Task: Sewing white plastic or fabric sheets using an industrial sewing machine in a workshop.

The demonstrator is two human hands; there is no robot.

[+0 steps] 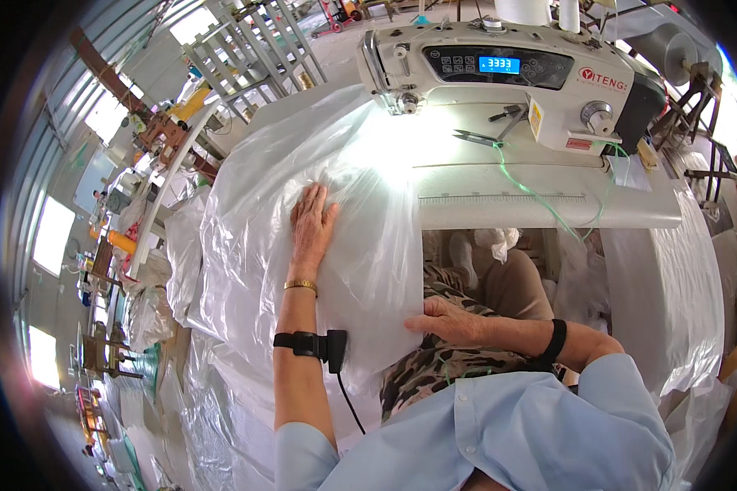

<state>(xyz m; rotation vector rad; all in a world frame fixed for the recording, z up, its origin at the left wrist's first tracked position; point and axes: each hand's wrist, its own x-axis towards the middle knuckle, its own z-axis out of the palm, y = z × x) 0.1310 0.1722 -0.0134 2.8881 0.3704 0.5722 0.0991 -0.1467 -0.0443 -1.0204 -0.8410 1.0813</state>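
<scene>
A large sheet of clear plastic film (246, 213) spreads over the left of the table and runs up under the head of a white sewing machine (499, 74). My left hand (311, 222) lies flat on the film, fingers stretched toward the machine. Close to my lap, my right hand (452, 322) pinches the film's right edge between thumb and fingers. Bright lamp glare hides the film near the needle. Right of the needle lie small thread snips (477, 138) on the machine bed, with green thread (540, 196) trailing over the front edge.
A ruler scale (504, 198) runs along the table front. Thread cones (522, 11) stand atop the machine. More plastic film (671, 303) hangs over the right side. A metal rack (254, 53) stands at the far left. A cable (352, 405) runs from my left wrist strap.
</scene>
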